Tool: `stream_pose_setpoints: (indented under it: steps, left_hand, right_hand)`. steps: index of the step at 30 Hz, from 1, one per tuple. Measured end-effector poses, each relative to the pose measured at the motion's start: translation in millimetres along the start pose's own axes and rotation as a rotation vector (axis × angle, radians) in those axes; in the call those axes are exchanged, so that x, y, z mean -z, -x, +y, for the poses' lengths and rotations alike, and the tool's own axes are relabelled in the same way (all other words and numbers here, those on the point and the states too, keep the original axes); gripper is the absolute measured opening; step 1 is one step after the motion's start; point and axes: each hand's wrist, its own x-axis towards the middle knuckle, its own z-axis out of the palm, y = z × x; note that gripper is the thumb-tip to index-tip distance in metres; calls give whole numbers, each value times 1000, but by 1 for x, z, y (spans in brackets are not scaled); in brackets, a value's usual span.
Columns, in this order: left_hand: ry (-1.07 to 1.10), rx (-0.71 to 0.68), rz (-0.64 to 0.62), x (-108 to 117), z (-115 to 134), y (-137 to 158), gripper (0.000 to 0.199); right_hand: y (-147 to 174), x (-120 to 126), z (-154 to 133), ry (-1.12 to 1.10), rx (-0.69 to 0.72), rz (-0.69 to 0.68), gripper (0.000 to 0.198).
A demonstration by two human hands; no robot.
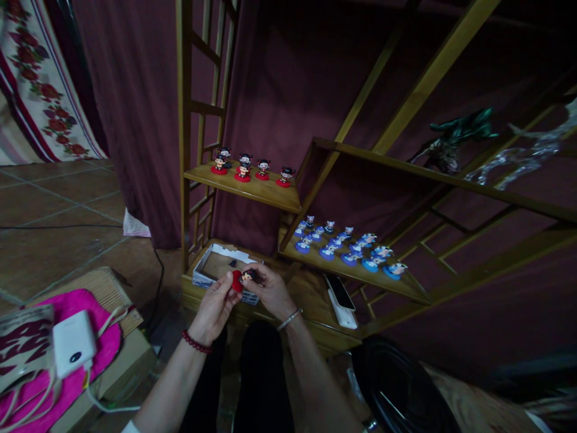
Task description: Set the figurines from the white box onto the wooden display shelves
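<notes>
Between both hands is a small figurine [247, 276] with black hair and a red round base [237, 281]. My left hand [218, 304] pinches the red base, and the fingers of my right hand [269, 290] close around the figurine's head and body. Just behind the hands stands a shallow open cardboard box [205, 269] with a small dark piece [232, 263] inside. Above it, several similar figurines on red bases [262, 169] stand on the upper wooden shelf [252, 191]. My hands partly cover the box and the held figurine.
Several blue and purple figurines [351, 255] stand on the lower right shelf [406, 287]. A phone [341, 293] lies beneath it on a white object. To the left, a white power bank [74, 343] with a cable rests on pink cloth [106, 316]. A black round object [401, 385] sits lower right.
</notes>
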Motion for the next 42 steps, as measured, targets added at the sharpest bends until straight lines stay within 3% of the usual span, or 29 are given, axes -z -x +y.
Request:
stream_pose_setpoints:
  steps: [15, 42]
  left_hand:
    - [29, 3, -28, 7, -3, -1, 23]
    - [106, 11, 3, 7, -7, 4, 23]
  right_hand:
    - [1, 4, -23, 355, 147, -8, 15]
    - [-7, 5, -27, 447, 98, -115, 13]
